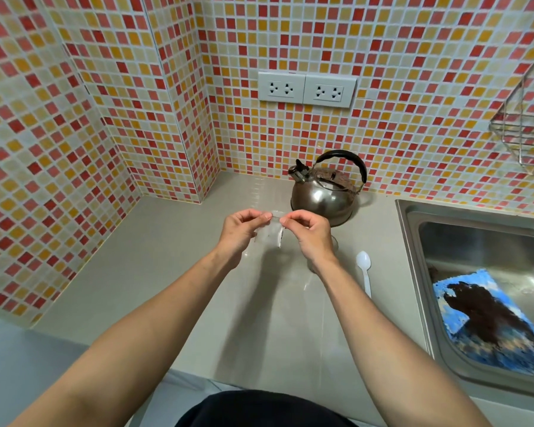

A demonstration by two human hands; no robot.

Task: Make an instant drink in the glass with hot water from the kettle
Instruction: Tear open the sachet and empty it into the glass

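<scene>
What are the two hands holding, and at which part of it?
Both the left hand and the right hand pinch the top edge of a small clear packet, one at each upper corner.

Glass (322, 254) mostly hidden behind right hand (310, 234); wire rack (524, 131) cut off; sachet (270, 231) perhaps blurred.

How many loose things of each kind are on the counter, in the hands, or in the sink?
Kettle: 1
Glass, mostly hidden behind the right hand: 1
White plastic spoon: 1
Small clear sachet, pinched by the right hand and the left hand: 1
Blue cloth in the sink: 1
Total: 5
</scene>
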